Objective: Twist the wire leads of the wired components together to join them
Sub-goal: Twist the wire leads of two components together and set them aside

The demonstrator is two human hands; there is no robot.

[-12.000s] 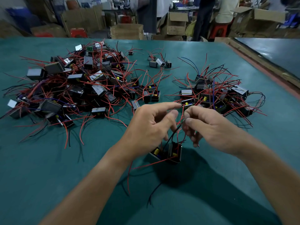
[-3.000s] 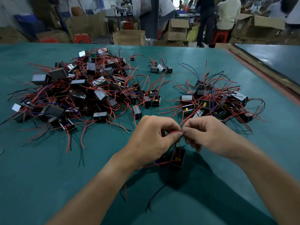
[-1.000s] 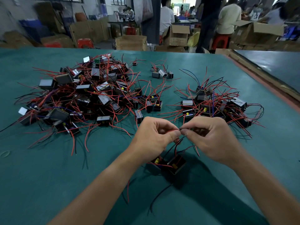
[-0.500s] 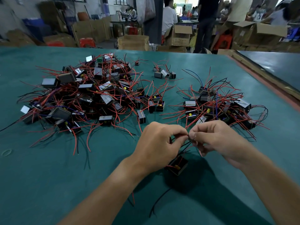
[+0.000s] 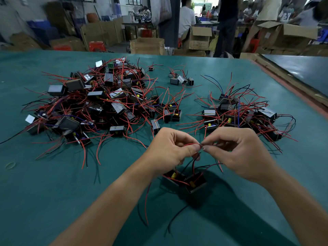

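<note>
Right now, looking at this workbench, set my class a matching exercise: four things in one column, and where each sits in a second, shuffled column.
Things
1. big heap of wired components
2. smaller heap
3. two components being joined
4. rubber band

Places
A. below the left hand and right hand
B. left edge of the green mat, alone
C. right of centre
D. left of centre

Pairs: 1-D, 2-C, 3-A, 4-B

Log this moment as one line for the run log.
left hand: pinching red wire | right hand: pinching same joint | two components: side by side below hands | stage: twisting
</note>
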